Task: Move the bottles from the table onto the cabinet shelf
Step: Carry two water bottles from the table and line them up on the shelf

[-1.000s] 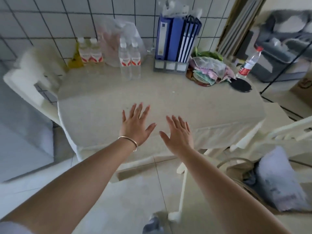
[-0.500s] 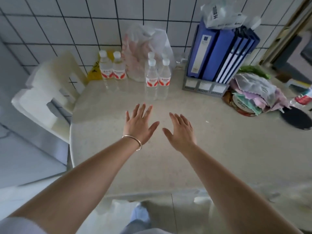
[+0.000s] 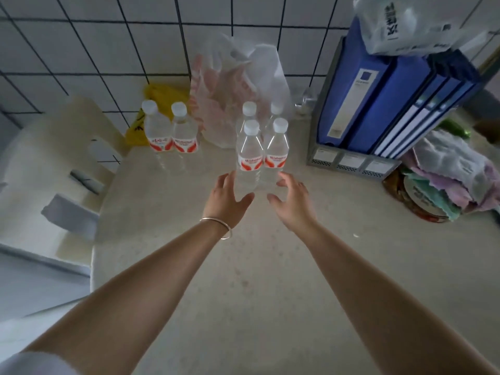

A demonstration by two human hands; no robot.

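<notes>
Both hands (image 3: 259,204) spread beside 2 front bottles (image 3: 261,158), w/o grip.

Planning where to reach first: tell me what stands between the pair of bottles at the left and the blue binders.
In the head view, a plastic bag and a cluster of four bottles stand between the left pair and the blue binders.

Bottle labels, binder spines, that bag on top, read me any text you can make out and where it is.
Front bottles: red script on white labels, too blurred to read.
Left bottles: same labels, unreadable.
Plastic bag: large dark characters, blurred, unreadable.
Blue binder spine label: too small.
File rack tags: unreadable.
</notes>
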